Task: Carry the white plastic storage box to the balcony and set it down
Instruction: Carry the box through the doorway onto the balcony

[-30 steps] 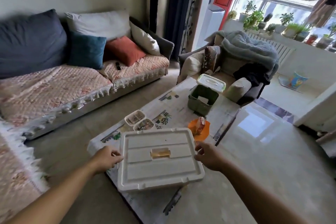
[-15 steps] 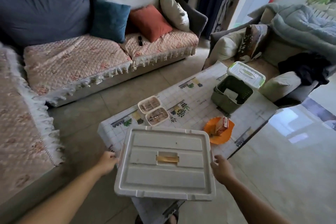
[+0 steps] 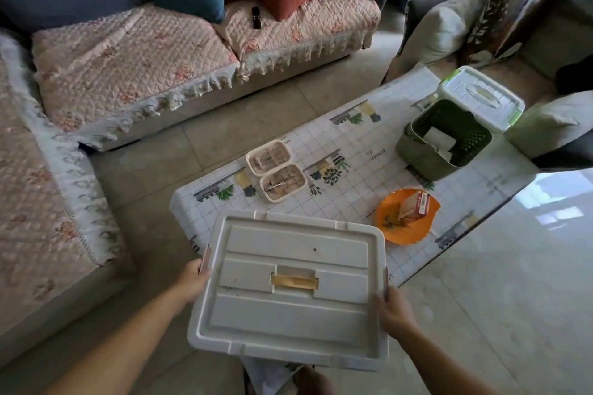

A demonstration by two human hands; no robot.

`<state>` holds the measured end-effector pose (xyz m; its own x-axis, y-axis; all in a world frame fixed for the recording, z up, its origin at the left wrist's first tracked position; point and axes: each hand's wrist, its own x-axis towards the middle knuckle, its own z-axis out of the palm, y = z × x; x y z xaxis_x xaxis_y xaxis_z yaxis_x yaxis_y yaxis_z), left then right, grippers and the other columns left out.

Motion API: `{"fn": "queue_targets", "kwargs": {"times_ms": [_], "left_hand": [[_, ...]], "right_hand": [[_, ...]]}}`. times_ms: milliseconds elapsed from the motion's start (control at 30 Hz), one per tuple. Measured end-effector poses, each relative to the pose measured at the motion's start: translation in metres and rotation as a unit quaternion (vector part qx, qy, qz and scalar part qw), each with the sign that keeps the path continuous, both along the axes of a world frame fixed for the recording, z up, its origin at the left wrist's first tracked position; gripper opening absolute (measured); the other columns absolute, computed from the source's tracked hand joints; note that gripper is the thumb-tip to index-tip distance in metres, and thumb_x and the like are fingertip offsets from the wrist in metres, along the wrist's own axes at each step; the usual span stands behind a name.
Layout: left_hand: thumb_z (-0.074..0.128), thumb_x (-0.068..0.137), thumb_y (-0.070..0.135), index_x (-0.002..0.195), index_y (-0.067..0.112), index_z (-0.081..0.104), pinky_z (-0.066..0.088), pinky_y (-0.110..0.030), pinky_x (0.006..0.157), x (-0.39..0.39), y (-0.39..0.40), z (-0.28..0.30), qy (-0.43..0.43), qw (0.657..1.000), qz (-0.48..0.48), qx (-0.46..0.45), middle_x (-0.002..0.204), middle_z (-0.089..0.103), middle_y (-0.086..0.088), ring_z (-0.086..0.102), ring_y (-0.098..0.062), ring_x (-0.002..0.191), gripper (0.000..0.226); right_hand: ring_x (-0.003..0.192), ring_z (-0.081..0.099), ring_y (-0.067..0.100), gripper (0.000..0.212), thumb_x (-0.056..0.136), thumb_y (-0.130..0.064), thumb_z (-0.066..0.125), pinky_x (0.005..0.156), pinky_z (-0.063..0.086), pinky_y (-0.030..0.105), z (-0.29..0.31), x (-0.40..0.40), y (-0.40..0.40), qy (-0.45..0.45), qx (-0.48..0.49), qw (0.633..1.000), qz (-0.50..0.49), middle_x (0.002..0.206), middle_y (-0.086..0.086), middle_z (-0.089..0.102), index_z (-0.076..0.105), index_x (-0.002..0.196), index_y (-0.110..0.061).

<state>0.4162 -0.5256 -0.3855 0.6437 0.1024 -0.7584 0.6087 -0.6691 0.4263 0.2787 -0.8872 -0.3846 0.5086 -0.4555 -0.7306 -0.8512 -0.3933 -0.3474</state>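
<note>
The white plastic storage box (image 3: 290,292) was held, lid on, over the near end of the low table (image 3: 353,151), its near edge overhanging the table's end toward the person. A strip of tan tape (image 3: 294,281) sat in the recess at the middle of the lid. The left hand (image 3: 192,282) gripped the box's left side beside a pinkish latch, fingers curled under the rim and out of sight. The right hand (image 3: 394,308) clamped the right side in the same way, thumb against the edge. On the table beyond the box lay two small open trays (image 3: 276,175) of tools, touching each other. To the right of the box sat an orange dish (image 3: 406,216) holding a small carton. Farther along the table stood a green basket (image 3: 444,138), and just behind it a white lidded container (image 3: 481,98) with green clips. A sofa (image 3: 144,51) ran along the table's far left side.
</note>
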Motion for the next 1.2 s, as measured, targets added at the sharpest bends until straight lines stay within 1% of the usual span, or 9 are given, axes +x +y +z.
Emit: {"fn": "queue_targets", "kwargs": {"times_ms": [67,200,267,333,600,767,900,1033,1200], "left_hand": [[0.049,0.094,0.003,0.091,0.003,0.056,0.031,-0.029,0.063,0.001,-0.001,-0.007,0.005,1.000,0.011,0.013,0.073,0.053,-0.013,0.046,-0.020,0.067,0.007],[0.056,0.092,0.005,0.075,0.008,0.050,0.035,-0.032,0.073,0.002,-0.005,-0.015,0.006,0.999,0.025,0.034,0.079,0.053,-0.010,0.051,-0.024,0.084,0.018],[0.057,0.092,0.006,0.094,-0.002,0.055,0.041,-0.036,0.083,0.001,-0.009,-0.014,0.012,0.998,0.021,0.056,0.099,0.055,-0.018,0.055,-0.032,0.101,0.009],[0.058,0.091,0.006,0.113,-0.011,0.051,0.042,-0.038,0.089,0.001,-0.011,-0.015,0.018,0.997,0.026,0.076,0.116,0.056,-0.026,0.054,-0.037,0.111,0.029],[0.058,0.092,0.013,0.137,-0.011,0.035,0.037,-0.046,0.107,-0.010,-0.008,0.004,0.044,0.997,-0.010,0.067,0.142,0.042,-0.029,0.043,-0.041,0.130,0.055],[0.062,0.089,0.009,0.117,-0.003,0.050,0.040,-0.032,0.079,-0.021,-0.003,0.028,0.001,0.999,-0.035,0.012,0.107,0.061,-0.015,0.054,-0.027,0.095,0.032],[0.061,0.090,0.011,0.113,-0.001,0.054,0.042,-0.031,0.079,-0.023,-0.009,0.056,-0.040,0.995,-0.075,-0.054,0.101,0.060,-0.015,0.059,-0.031,0.098,0.026],[0.054,0.095,0.022,0.097,0.008,0.055,0.049,-0.034,0.072,-0.029,-0.023,0.083,-0.055,0.987,-0.107,-0.107,0.096,0.065,-0.013,0.063,-0.029,0.090,0.014],[0.051,0.096,0.033,0.085,0.008,0.060,0.043,-0.033,0.062,-0.034,-0.055,0.107,-0.095,0.976,-0.167,-0.103,0.084,0.064,-0.012,0.059,-0.026,0.074,0.028]], "right_hand": [[0.088,0.058,0.030,0.025,0.096,-0.026,0.048,0.081,0.048,0.042,-0.003,0.004,-0.004,0.003,0.003,1.000,-0.013,0.092,0.015,0.060,0.056,0.096,-0.001],[0.070,0.048,0.019,0.016,0.091,-0.018,0.051,0.064,0.042,0.034,-0.010,0.013,-0.010,-0.011,0.017,0.998,-0.062,0.077,0.005,0.053,0.050,0.077,-0.010],[0.066,0.048,0.015,0.016,0.090,-0.014,0.052,0.058,0.039,0.030,-0.011,0.014,-0.011,-0.017,0.027,0.997,-0.075,0.074,0.003,0.053,0.050,0.074,-0.013],[0.064,0.046,0.013,0.019,0.090,-0.012,0.052,0.055,0.037,0.028,-0.012,0.015,-0.012,-0.021,0.034,0.996,-0.082,0.072,0.001,0.052,0.049,0.072,-0.016],[0.092,0.061,0.034,0.015,0.088,-0.009,0.052,0.082,0.053,0.047,-0.004,-0.006,-0.003,-0.054,0.067,0.978,-0.189,0.097,0.019,0.064,0.061,0.099,-0.003],[0.087,0.062,0.034,0.012,0.091,-0.014,0.054,0.078,0.053,0.048,0.023,-0.042,0.003,-0.111,0.059,0.966,-0.226,0.097,0.023,0.065,0.062,0.095,-0.006],[0.088,0.064,0.039,0.016,0.091,-0.018,0.058,0.082,0.054,0.051,0.052,-0.075,-0.002,-0.147,0.045,0.958,-0.244,0.092,0.023,0.068,0.066,0.092,-0.005],[0.078,0.065,0.032,0.013,0.090,-0.020,0.059,0.067,0.053,0.038,0.083,-0.114,-0.002,-0.186,0.019,0.944,-0.272,0.084,0.015,0.069,0.067,0.082,-0.015],[0.063,0.059,0.022,0.020,0.089,-0.016,0.059,0.058,0.047,0.032,0.113,-0.161,-0.010,-0.232,-0.031,0.914,-0.332,0.071,0.009,0.067,0.069,0.074,-0.009]]}}
